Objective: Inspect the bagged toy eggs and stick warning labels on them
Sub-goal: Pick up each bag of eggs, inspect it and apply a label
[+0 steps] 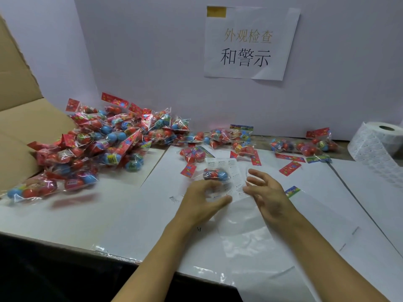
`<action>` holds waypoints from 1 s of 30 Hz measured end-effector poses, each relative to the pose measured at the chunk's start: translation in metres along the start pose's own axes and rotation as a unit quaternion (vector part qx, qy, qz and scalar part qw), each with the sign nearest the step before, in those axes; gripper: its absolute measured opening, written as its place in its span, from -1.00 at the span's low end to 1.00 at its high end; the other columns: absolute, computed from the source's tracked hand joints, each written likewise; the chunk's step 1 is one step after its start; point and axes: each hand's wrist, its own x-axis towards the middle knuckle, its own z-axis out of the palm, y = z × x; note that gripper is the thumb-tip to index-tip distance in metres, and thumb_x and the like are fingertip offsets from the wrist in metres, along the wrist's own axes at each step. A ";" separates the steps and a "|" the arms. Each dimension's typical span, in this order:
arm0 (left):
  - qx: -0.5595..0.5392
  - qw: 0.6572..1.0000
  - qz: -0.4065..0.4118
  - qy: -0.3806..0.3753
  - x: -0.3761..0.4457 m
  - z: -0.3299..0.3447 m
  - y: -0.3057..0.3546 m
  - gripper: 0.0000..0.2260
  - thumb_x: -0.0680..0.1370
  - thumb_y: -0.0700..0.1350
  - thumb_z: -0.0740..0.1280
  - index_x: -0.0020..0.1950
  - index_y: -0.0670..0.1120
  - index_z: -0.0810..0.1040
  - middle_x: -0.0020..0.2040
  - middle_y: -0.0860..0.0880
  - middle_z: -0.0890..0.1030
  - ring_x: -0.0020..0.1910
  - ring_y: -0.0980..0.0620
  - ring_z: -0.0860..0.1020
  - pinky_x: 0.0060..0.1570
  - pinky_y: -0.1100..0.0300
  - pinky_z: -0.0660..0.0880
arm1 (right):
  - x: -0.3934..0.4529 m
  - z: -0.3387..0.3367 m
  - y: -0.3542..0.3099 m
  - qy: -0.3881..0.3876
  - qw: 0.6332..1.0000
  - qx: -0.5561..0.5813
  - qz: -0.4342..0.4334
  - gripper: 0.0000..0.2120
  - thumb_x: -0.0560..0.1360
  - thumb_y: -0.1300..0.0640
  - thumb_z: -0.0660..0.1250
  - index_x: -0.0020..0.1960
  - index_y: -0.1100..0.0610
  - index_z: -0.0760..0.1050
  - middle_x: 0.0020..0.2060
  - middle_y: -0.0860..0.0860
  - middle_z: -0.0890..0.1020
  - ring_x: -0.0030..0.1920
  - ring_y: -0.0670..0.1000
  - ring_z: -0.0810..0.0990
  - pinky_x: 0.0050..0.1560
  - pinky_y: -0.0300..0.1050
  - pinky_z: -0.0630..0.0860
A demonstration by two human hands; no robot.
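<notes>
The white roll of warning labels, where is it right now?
In the head view, the white roll of warning labels sits at the table's far right edge against the white back wall, right of the small group of bagged toy eggs.

On the white table (91, 214) both hands hover with loosely spread fingers, the left hand (204, 202) by a bagged egg pack (216, 174), the right hand (267, 190) over a label strip (236, 182), beside a heap of packs (104, 138).

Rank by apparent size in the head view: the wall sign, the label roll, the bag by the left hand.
1. Wall sign, clearly largest.
2. Label roll, partly cut off at the frame edge.
3. Bag, smallest, though it lies nearer the camera.
</notes>
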 end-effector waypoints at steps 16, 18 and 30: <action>-0.136 0.989 0.036 -0.045 -0.007 -0.005 0.020 -0.38 0.58 -0.15 0.47 0.53 0.26 0.31 0.01 -0.27 0.66 -0.07 -0.29 0.61 -0.08 -0.09 0.64 | 0.000 0.002 0.012 0.036 0.981 -0.108 -0.158 -0.75 0.51 0.28 0.46 -0.15 0.05 0.42 0.14 -0.10 0.60 0.20 -0.04 0.61 0.02 -0.10 0.59; -0.164 0.985 0.033 -0.033 -0.007 -0.006 0.021 -0.39 0.59 -0.24 0.43 0.48 0.29 0.34 0.14 -0.18 0.66 0.02 -0.16 0.66 -0.02 -0.01 0.67 | -0.002 0.001 0.013 0.038 0.959 -0.198 -0.198 -0.82 0.49 0.24 0.49 -0.14 0.03 0.53 0.15 -0.08 0.57 0.19 -0.08 0.59 0.13 -0.11 0.56; -0.231 0.972 -0.044 -0.028 0.000 -0.009 0.013 -0.28 0.33 0.06 0.59 0.41 0.41 0.39 0.42 0.33 0.41 0.41 0.00 0.45 0.35 -0.07 0.53 | -0.014 0.006 0.012 0.002 0.894 -0.339 -0.294 -0.83 0.48 0.16 0.52 -0.16 -0.09 0.63 -0.06 -0.09 0.54 0.00 -0.12 0.53 -0.14 -0.36 0.45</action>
